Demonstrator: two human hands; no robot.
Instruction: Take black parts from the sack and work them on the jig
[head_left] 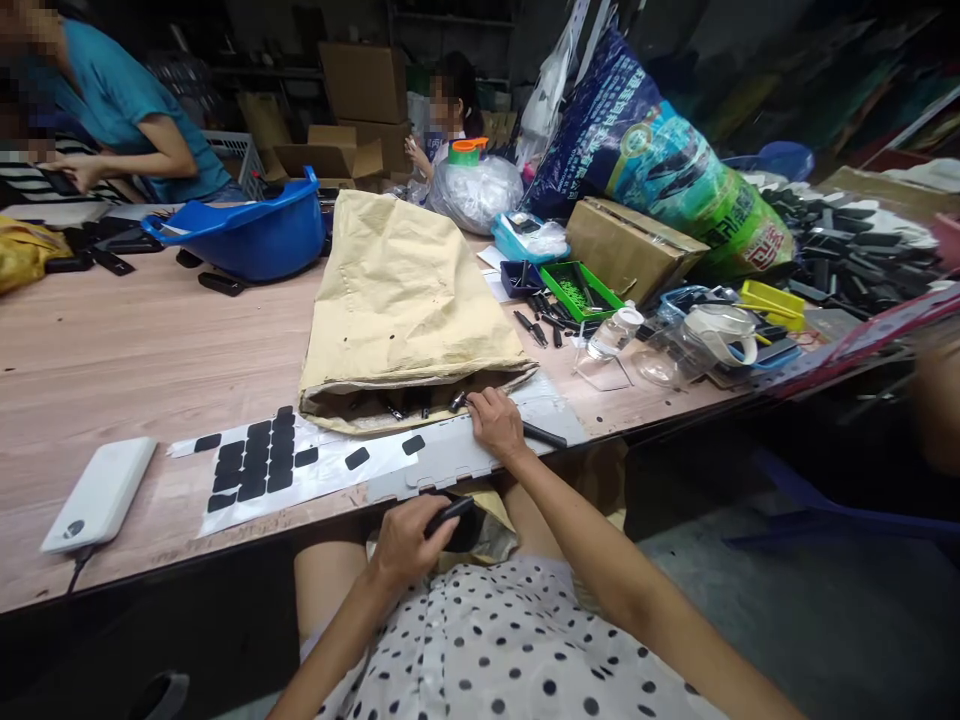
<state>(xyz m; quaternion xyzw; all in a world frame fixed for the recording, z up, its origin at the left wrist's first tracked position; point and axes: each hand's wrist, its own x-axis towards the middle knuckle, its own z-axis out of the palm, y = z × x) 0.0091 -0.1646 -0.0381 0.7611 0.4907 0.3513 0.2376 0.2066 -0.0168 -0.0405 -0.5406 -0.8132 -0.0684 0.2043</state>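
Right now I've got my left hand (405,540) at the lower centre of the frame, just off the worktop (150,330) edge, fingers clamped on a black piece (450,513). My right hand (496,425) is at the centre, fingers bunched at the open mouth of the paper sack (397,290), right by a small shiny piece (458,401); I can't tell whether they're pinching it. The sack lies flat, mouth towards me, more small dark bits showing inside. Just right of that hand, there's a black rod (545,436) on grey card (442,465). Over at lower left, black stickers (256,455) sit in rows on a pale sheet (322,480), with a white box (105,495) beside it. Blue basin (247,235) at upper left, green tray (561,297) right of the sack, and a person (142,110) in a teal top at upper left.
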